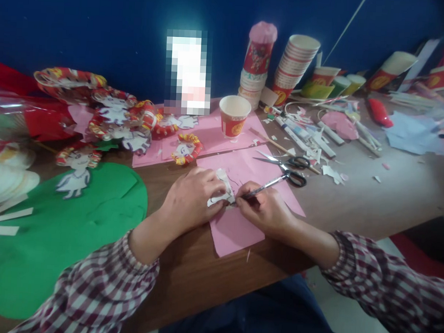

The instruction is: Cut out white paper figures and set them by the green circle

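My right hand [269, 210] is closed around a slim dark pen [269, 184], its tip down by the edge of a small white paper cutout [220, 198] with black lines. With curled fingers and thumb, my left hand [191, 197] holds this cutout against a pink paper sheet [237, 233], covering part of it. Dark lines show on the pink sheet beside the cutout. Just beyond my right hand lie black-handled scissors [281, 161], blades apart, partly on the pink sheet.
A red-and-white paper cup [234, 117] stands behind the sheet, near stacked cups [296, 62]. Markers [295, 130] and paper scraps litter the right side. At left are a green paper disc [104, 235], a paper doll [74, 179] and several red-and-yellow ring decorations [71, 79].
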Demonstrator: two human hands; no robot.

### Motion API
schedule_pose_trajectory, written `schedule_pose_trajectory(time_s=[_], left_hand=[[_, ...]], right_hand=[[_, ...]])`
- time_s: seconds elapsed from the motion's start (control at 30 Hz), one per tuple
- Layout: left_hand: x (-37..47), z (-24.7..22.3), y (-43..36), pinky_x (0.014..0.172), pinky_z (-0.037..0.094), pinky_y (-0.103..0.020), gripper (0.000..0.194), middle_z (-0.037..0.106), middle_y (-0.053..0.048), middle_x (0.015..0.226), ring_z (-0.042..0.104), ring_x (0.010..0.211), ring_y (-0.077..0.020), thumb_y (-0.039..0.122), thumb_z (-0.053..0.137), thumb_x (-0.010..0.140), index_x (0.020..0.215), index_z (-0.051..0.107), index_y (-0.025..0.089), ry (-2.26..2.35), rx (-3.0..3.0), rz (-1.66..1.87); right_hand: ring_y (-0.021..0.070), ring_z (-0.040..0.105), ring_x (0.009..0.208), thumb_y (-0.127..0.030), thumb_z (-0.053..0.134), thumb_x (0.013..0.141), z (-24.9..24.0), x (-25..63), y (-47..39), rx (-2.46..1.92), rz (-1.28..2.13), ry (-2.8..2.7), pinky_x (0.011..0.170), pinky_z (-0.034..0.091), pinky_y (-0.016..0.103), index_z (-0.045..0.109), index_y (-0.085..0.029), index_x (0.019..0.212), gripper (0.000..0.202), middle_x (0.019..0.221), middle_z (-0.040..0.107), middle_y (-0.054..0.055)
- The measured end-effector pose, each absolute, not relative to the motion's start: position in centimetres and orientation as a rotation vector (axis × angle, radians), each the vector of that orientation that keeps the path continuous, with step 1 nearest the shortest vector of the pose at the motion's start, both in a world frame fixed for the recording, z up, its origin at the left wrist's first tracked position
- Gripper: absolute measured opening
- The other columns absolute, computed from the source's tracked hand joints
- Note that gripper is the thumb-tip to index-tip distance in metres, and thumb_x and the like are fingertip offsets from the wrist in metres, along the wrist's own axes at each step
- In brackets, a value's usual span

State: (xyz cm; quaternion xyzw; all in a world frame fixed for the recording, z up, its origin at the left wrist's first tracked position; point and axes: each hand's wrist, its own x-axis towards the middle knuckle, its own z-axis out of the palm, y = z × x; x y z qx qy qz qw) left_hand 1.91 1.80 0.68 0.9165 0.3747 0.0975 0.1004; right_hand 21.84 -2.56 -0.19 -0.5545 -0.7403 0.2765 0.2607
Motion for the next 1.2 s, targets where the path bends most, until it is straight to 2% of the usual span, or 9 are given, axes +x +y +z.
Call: schedule_pose_trajectory(time_s=[1.2], left_hand=[[1.87, 0.59, 1.84, 0.086, 0.045, -0.039, 0.016, 0.061, -0.006, 0.094, 0.055, 0.093, -0.0219, 0.033, 0.056, 0.084, 0.09, 0.067, 0.023, 1.097, 2.694, 0.3]], right_hand=[[0.0146, 0.061, 0.067, -0.025, 0.055, 0.085, -0.28, 21.81, -2.65, -1.418, 0.782, -2.019, 0.065, 0.046, 0.025, 0.062, -0.019, 0.084, 0.01, 0.075, 0.067, 0.002]])
